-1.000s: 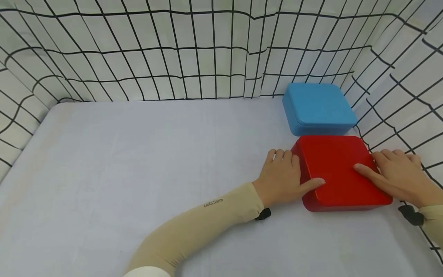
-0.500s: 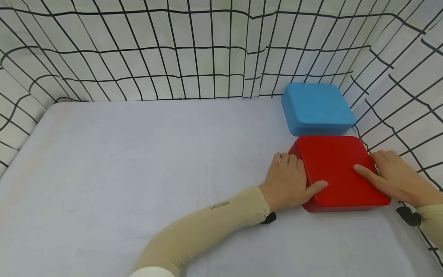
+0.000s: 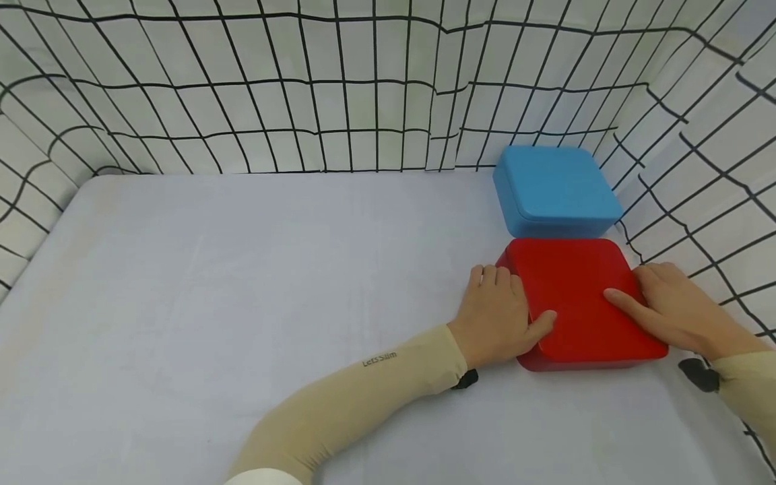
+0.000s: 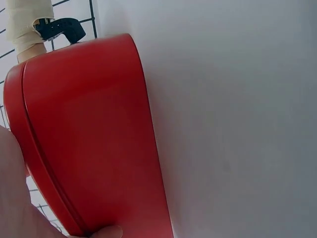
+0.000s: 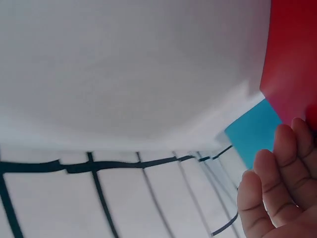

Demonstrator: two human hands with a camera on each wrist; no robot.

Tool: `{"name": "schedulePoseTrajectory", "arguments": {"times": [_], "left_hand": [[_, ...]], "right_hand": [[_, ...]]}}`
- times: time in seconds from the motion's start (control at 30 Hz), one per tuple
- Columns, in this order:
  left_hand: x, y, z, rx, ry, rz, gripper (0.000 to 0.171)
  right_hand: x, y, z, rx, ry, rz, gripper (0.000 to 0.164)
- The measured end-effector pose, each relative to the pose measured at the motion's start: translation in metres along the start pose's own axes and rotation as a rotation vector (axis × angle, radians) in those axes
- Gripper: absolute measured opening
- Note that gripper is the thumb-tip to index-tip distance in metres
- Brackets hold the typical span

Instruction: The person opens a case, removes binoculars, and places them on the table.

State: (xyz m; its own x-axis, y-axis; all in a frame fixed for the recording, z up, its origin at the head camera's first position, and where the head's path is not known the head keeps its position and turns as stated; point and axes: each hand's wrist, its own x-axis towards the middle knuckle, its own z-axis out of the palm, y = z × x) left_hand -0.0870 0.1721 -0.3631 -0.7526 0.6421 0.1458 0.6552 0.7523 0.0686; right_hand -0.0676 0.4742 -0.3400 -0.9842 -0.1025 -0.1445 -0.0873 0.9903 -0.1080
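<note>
A red lidded box (image 3: 582,303) with rounded corners lies on the white surface, at the right in the head view. My left hand (image 3: 494,316) holds its left side, thumb over the top edge. On the opposite side, my right hand (image 3: 679,310) lays its thumb on the lid with the fingers down along the wall. The left wrist view shows the seam between lid and body of the red box (image 4: 94,134), and a fingertip against its wall. In the right wrist view, slightly bent fingers (image 5: 272,183) show beside the red wall; their contact is partly hidden.
Just behind the red box is a blue box (image 3: 558,185), in the back right corner. Black-lined grid walls (image 3: 376,87) border the white surface (image 3: 242,283) at the back and both sides. The right wall runs close to my right hand.
The red box has shifted slightly to the left with both hands on it, away from the right wall. The blue box stays where it was.
</note>
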Motion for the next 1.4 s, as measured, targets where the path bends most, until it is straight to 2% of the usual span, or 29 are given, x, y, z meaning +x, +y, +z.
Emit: {"name": "schedulePoseTrajectory", "arguments": {"times": [0.27, 0.5, 0.87, 1.07, 1.2, 1.4], "left_hand": [[-0.011, -0.019, -0.002, -0.011, 0.013, -0.021, 0.059], [-0.022, -0.039, -0.005, -0.02, 0.029, -0.041, 0.055], [-0.04, -0.073, -0.016, -0.034, -0.07, -0.07, 0.054], [-0.049, -0.089, -0.021, -0.042, -0.115, -0.1, 0.062], [-0.058, -0.099, -0.025, -0.038, -0.124, -0.122, 0.063], [-0.072, -0.115, -0.029, -0.028, -0.093, -0.135, 0.06]], "right_hand": [[0.007, -0.018, 0.0, -0.019, -0.002, -0.04, 0.057], [0.017, -0.038, 0.001, -0.08, 0.069, -0.117, 0.048], [0.027, -0.072, 0.004, -0.041, 0.046, -0.129, 0.049], [0.031, -0.09, 0.006, -0.05, 0.064, -0.165, 0.046], [0.037, -0.103, 0.005, -0.064, 0.073, -0.191, 0.049], [0.042, -0.124, 0.004, -0.084, 0.079, -0.217, 0.053]]}}
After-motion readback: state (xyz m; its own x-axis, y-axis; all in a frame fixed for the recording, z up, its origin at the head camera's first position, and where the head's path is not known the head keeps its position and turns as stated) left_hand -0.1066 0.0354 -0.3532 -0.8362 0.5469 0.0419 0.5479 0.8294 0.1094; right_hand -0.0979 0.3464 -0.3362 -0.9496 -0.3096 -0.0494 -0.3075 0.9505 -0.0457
